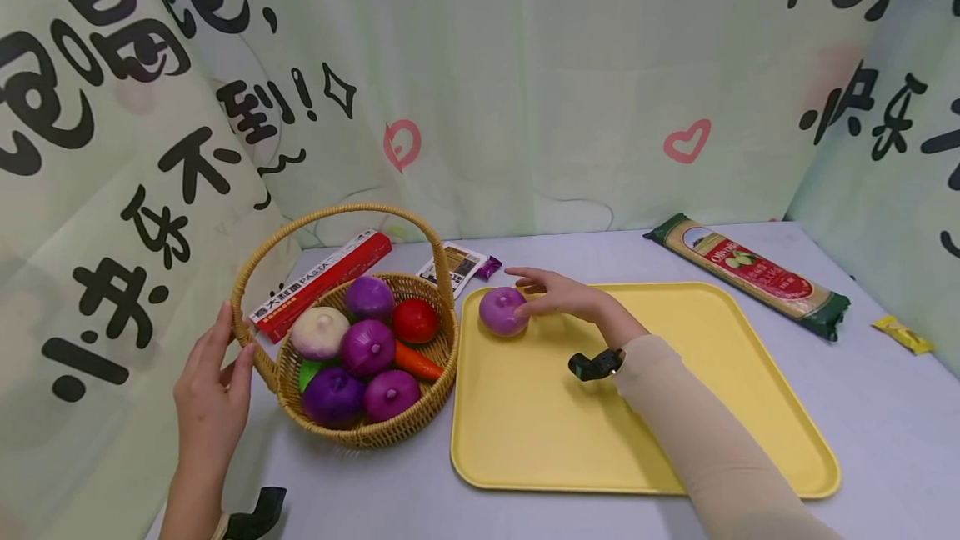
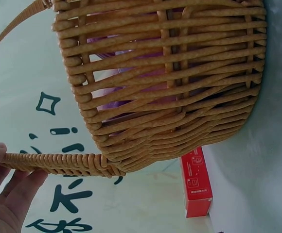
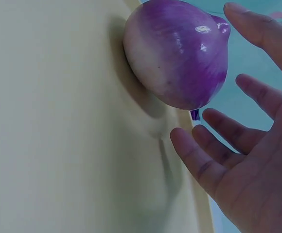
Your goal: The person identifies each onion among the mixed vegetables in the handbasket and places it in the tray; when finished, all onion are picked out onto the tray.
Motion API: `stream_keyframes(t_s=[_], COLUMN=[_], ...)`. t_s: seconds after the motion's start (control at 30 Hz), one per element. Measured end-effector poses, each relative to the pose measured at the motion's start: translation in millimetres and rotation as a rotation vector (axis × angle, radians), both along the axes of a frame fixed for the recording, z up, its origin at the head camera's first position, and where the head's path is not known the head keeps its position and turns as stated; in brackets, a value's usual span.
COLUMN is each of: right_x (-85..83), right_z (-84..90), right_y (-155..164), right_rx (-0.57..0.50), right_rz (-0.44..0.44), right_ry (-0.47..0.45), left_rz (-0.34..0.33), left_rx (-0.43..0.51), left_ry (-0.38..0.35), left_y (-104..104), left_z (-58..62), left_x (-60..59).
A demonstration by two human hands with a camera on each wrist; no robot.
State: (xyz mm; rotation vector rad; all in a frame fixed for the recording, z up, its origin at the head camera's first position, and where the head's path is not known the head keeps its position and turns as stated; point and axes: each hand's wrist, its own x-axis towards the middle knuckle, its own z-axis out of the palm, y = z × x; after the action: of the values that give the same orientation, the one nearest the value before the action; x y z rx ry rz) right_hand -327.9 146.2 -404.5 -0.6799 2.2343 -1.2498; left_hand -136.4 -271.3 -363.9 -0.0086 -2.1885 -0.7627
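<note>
A purple onion (image 1: 503, 311) sits on the yellow tray (image 1: 750, 407), at the tray's far corner nearest the wicker basket (image 1: 360, 432). The right hand (image 1: 558, 294) lies just beside it with fingers spread and relaxed, holding nothing; in the right wrist view the fingertips (image 3: 243, 82) stand a little off the onion's skin, so this looks like the moment of letting go after setting it down. Judging by that, one onion is across and several more purple ones (image 1: 367, 347), a pale one (image 1: 319, 332), a red tomato (image 1: 415, 320) and a carrot (image 1: 417, 362) remain in the basket.

The left hand (image 1: 210, 394) steadies the basket from its outer side, fingers straight against the rim where the handle (image 2: 58, 162) joins, not curled round it.

The next move calls for bringing the right hand across to the basket and closing on a round, smooth piece that may roll.

The right forearm stretches diagonally over the tray, wrist low.
</note>
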Motion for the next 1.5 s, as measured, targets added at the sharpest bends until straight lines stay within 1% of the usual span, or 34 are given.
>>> stream_keyframes(t_s=[0.17,0.33,0.6,0.7,0.8,0.93,1.07,1.13,1.37,1.5], right_x=[-1.2,-1.5,-0.3,0.3,3.0,9.3,14.9,18.2,31.8,39.7], right_z=[3.6,10.7,22.9,27.7,36.2,52.1,65.4,71.0,90.2,101.2], right_y=[2,3,0,-3,-7,-14,-22,-27,-39,-46], right_rx=[-0.014,-0.002,0.005,0.006,0.010,-0.010,-0.046,-0.048,-0.096,-0.113], right_rz=[-0.001,0.012,0.019,0.025,0.020,0.036,0.080,0.094,0.150,0.187], right_ry=[0.028,0.063,0.101,0.130,0.165,0.201,0.224,0.236,0.255,0.313], left_rz=[0.011,0.018,0.010,0.008,0.006,-0.003,-0.002,-0.003,-0.012,-0.008], left_rx=[0.001,-0.002,0.002,0.003,0.000,-0.005,-0.007,-0.007,-0.006,-0.003], left_ry=[-0.011,-0.016,-0.013,-0.008,-0.001,0.011,0.014,0.014,0.016,0.008], left_y=[0,0,-1,-1,-1,-1,0,0,-1,-1], left_z=[-0.1,-0.3,-1.2,-2.0,-2.3,-1.3,0.2,0.7,0.3,0.1], left_x=[0.5,1.2,1.8,2.2,2.1,2.0,2.1,2.0,0.8,0.5])
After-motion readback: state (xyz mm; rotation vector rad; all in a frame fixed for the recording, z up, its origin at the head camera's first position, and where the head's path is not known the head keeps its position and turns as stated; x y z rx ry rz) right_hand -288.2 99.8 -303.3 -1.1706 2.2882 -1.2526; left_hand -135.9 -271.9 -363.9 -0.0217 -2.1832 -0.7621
